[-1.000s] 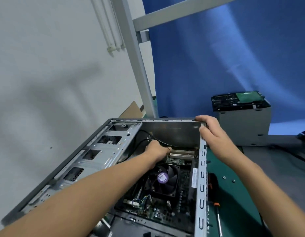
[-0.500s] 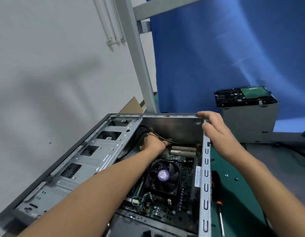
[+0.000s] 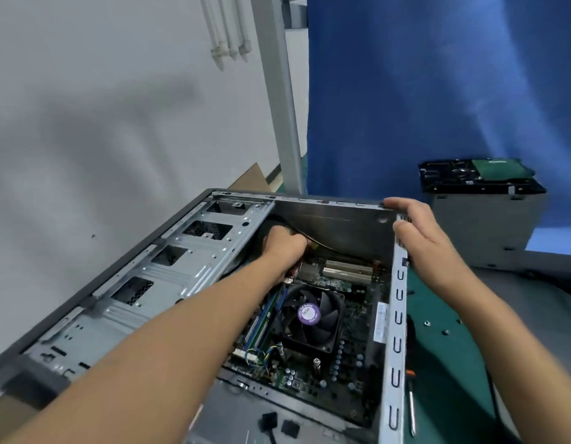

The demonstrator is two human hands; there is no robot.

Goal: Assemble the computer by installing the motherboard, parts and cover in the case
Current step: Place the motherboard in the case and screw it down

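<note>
1. The left hand (image 3: 282, 248) is reaching deep inside the open grey metal computer case (image 3: 397, 318), its fingers curling downward beside a thin black cable (image 3: 337, 249); whether it is gripping anything cannot be told.
2. The right hand (image 3: 418, 233) is gripping the case's far right corner, fingers lying over the rear rim and thumb pressing against the right wall.
3. The green motherboard (image 3: 353, 344) is lying on the case floor between the two forearms, its black cooler fan with a purple label (image 3: 310, 315) sitting just nearer than the left hand.
4. A black hard drive (image 3: 476, 177) is resting on a grey box (image 3: 482, 225) beyond the right hand, apart from the case.
</note>
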